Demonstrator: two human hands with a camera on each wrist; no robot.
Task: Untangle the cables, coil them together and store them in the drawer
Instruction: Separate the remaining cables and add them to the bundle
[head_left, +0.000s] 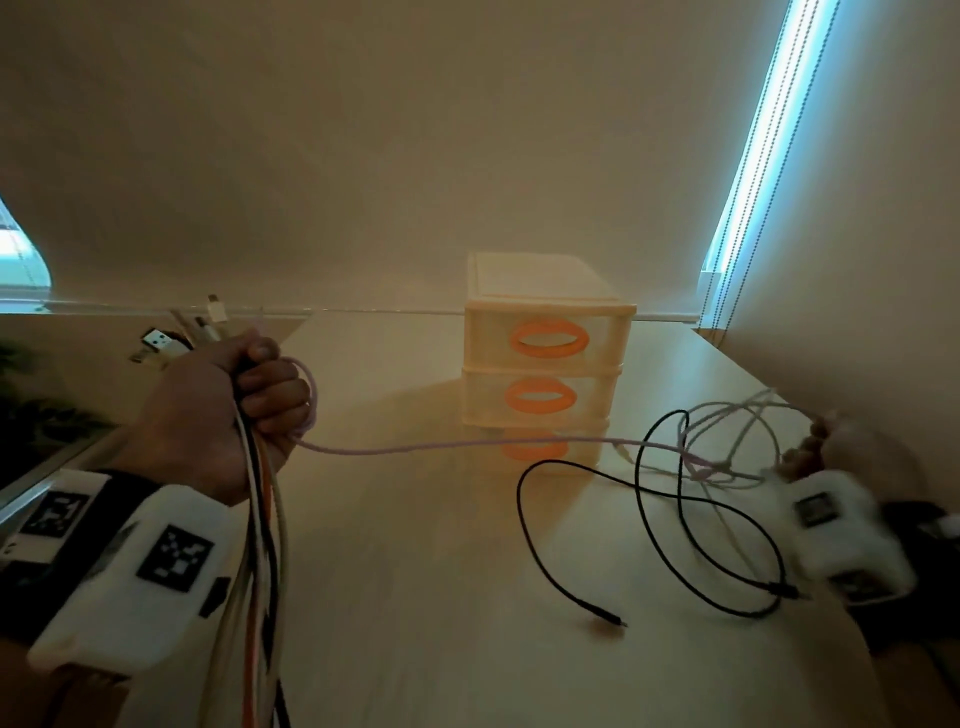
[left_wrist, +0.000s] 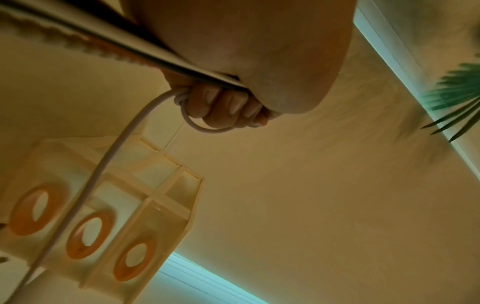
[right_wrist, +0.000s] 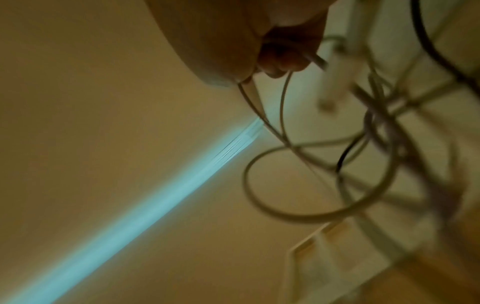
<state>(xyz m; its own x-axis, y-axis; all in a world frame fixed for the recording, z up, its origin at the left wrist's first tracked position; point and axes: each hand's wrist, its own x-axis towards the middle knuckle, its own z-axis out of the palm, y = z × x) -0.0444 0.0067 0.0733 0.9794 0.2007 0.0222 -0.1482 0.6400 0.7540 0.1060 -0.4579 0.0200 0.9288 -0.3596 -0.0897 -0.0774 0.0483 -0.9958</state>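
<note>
Your left hand (head_left: 228, 415) fists the cable bundle (head_left: 260, 545) — right hand (head_left: 826, 452) pinches the tangled loops (head_left: 727, 467); draw the lilac cable (head_left: 457, 445) out slowly.

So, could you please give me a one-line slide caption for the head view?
Left hand grips a cable bundle while the right hand holds tangled cables before the closed drawer unit.

There is 1 set of drawers (head_left: 545, 358) on the counter (head_left: 415, 571), with 3 drawers and 3 orange handles, 1 on each. 2 hands are in view: the left hand (head_left: 208, 410) and the right hand (head_left: 826, 447). 1 black cable (head_left: 654, 519) and 1 lilac cable (head_left: 441, 446) can be told apart; the remaining cables are too bunched and blurred to count.
</note>
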